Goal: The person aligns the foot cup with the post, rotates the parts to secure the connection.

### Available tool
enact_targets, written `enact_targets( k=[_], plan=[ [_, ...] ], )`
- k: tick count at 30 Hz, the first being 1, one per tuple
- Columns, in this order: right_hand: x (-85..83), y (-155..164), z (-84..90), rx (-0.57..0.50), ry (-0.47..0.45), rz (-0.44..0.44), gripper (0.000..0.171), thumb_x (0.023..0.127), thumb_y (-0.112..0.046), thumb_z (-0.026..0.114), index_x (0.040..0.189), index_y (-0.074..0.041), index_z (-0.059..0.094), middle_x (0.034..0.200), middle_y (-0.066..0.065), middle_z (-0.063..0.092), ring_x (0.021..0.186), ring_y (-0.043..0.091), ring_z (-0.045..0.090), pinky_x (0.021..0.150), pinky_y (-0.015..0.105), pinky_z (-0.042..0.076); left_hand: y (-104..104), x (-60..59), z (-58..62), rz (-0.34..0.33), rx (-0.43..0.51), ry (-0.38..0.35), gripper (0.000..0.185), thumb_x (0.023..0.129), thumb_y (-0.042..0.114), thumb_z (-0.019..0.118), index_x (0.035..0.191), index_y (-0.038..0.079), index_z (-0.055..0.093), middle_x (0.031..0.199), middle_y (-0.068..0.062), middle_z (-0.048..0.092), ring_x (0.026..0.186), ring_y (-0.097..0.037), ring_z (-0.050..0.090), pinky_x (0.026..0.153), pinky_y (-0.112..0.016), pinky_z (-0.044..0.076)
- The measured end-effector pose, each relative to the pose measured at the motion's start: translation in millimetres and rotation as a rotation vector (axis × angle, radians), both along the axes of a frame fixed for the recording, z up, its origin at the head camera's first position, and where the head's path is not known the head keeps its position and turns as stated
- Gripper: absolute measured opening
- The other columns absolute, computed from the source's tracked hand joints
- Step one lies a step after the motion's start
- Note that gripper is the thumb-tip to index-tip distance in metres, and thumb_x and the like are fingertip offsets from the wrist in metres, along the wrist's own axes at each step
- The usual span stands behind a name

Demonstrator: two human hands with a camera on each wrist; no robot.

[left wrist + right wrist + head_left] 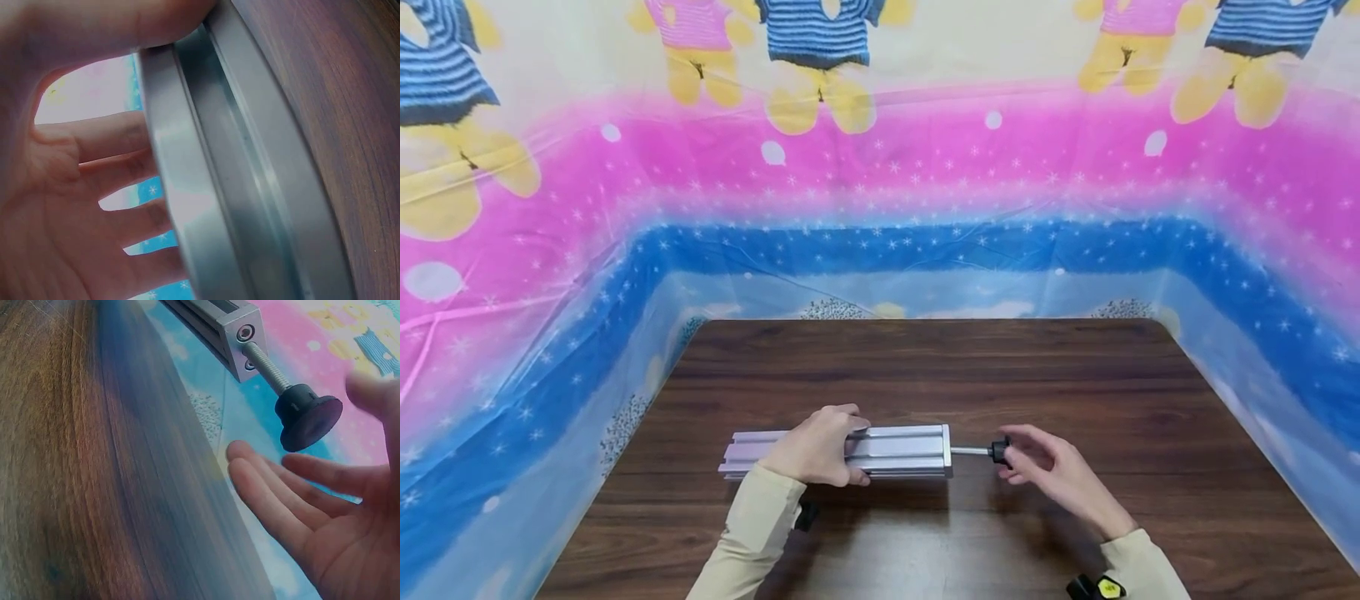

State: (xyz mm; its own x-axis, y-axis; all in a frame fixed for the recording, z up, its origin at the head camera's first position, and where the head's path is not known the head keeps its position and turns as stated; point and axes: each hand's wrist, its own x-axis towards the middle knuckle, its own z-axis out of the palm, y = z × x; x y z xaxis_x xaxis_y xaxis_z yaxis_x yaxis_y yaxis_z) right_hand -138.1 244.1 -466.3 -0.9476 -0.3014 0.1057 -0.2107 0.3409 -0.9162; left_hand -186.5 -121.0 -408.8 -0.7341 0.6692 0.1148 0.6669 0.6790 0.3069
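A silver aluminium extrusion profile [898, 447] lies crosswise over the near part of the table, with long slots along its sides. My left hand [820, 446] grips it near its middle, thumb on the near side and fingers over the far side. From the end plate [253, 328] at its right end, which carries screws, sticks a threaded rod [267, 367] with a black levelling foot [309, 415] on its tip. My right hand [1060, 471] is around the foot in the head view; in the right wrist view its fingers are spread and relaxed, apart from the foot.
The dark wood-grain table [925, 367] extends behind and to both sides of the profile. A patterned cloth [917, 167] in pink, blue and cream hangs around its back and sides. Dark wrist straps with devices [1093, 587] sit at the sleeves.
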Motion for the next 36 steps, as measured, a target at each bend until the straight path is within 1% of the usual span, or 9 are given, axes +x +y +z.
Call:
enact_targets(
  k=[2,4,10,13,19,23,29,33,36],
  plan=[
    [1.8,1.3,-0.8,0.002,0.039,0.008,0.049,0.099,-0.020,0.066,0.144,-0.007,0.052,0.128,0.025,0.062,0.097,0.020,0.072,0.081,0.035,0.060,-0.5,-0.2,-0.2,0.005,-0.004,-0.006,0.062,0.066,0.030,0.092,0.116,0.000,0.072,0.098,-0.004,0.063,0.083,-0.018,0.058,0.074,-0.034,0.051],
    [2.2,2.1,-2.0,-0.004,0.093,0.017,0.051,0.095,-0.016,0.072,0.143,-0.012,0.054,0.130,0.022,0.061,0.100,0.020,0.071,0.082,0.032,0.059,-0.8,-0.1,-0.3,0.014,-0.010,-0.016,0.062,0.067,0.031,0.092,0.117,0.001,0.072,0.103,-0.006,0.065,0.088,-0.021,0.060,0.078,-0.037,0.053],
    [0.6,4.1,-4.3,-0.009,0.161,0.032,0.043,0.093,-0.012,0.073,0.135,-0.012,0.061,0.116,0.015,0.069,0.094,0.016,0.073,0.078,0.030,0.059,0.0,0.9,-1.0,0.027,-0.016,-0.050,0.066,0.068,0.031,0.092,0.122,-0.001,0.070,0.117,-0.014,0.066,0.102,-0.031,0.065,0.087,-0.046,0.054],
    [1.2,4.9,-2.8,0.001,0.139,0.016,0.041,0.094,-0.014,0.072,0.134,-0.008,0.062,0.113,0.014,0.070,0.091,0.013,0.073,0.077,0.030,0.059,0.7,1.4,-1.0,0.028,-0.016,-0.055,0.066,0.068,0.031,0.092,0.122,-0.001,0.070,0.117,-0.014,0.066,0.100,-0.030,0.064,0.086,-0.045,0.054],
    [0.0,5.8,-1.2,-0.017,0.080,0.007,0.035,0.099,-0.016,0.066,0.128,0.004,0.063,0.103,0.024,0.071,0.084,0.027,0.075,0.075,0.039,0.061,3.0,1.5,1.2,0.016,-0.021,-0.046,0.064,0.068,0.031,0.092,0.120,-0.001,0.071,0.113,-0.012,0.066,0.093,-0.025,0.063,0.080,-0.040,0.054],
    [-1.0,6.3,-0.7,-0.005,0.054,0.005,0.035,0.103,-0.019,0.060,0.125,0.008,0.063,0.097,0.027,0.072,0.079,0.028,0.074,0.072,0.040,0.060,4.1,1.8,2.8,0.010,-0.021,-0.046,0.064,0.068,0.031,0.093,0.120,-0.001,0.071,0.111,-0.011,0.066,0.090,-0.023,0.062,0.077,-0.038,0.053],
    [-2.6,6.8,0.2,-0.027,-0.001,0.013,0.033,0.106,-0.024,0.054,0.115,0.005,0.067,0.088,0.021,0.074,0.073,0.032,0.074,0.069,0.046,0.060,5.1,2.1,4.5,-0.006,-0.020,-0.028,0.060,0.067,0.031,0.093,0.115,0.001,0.072,0.098,-0.004,0.062,0.080,-0.016,0.055,0.070,-0.031,0.049],
    [-3.7,6.3,-0.1,-0.029,-0.019,0.024,0.037,0.108,-0.026,0.050,0.109,0.005,0.068,0.083,0.018,0.074,0.070,0.033,0.073,0.067,0.047,0.059,5.8,2.1,4.8,-0.006,-0.028,-0.032,0.062,0.068,0.032,0.093,0.117,0.000,0.072,0.102,-0.006,0.064,0.083,-0.018,0.057,0.072,-0.032,0.050],
    [-2.6,6.8,-0.9,-0.019,-0.014,0.029,0.037,0.108,-0.025,0.049,0.117,0.008,0.065,0.091,0.020,0.074,0.075,0.029,0.074,0.070,0.044,0.060,6.1,1.9,5.1,0.000,-0.031,-0.040,0.064,0.068,0.032,0.092,0.120,0.000,0.071,0.106,-0.008,0.065,0.087,-0.021,0.059,0.076,-0.036,0.052]
  ],
)
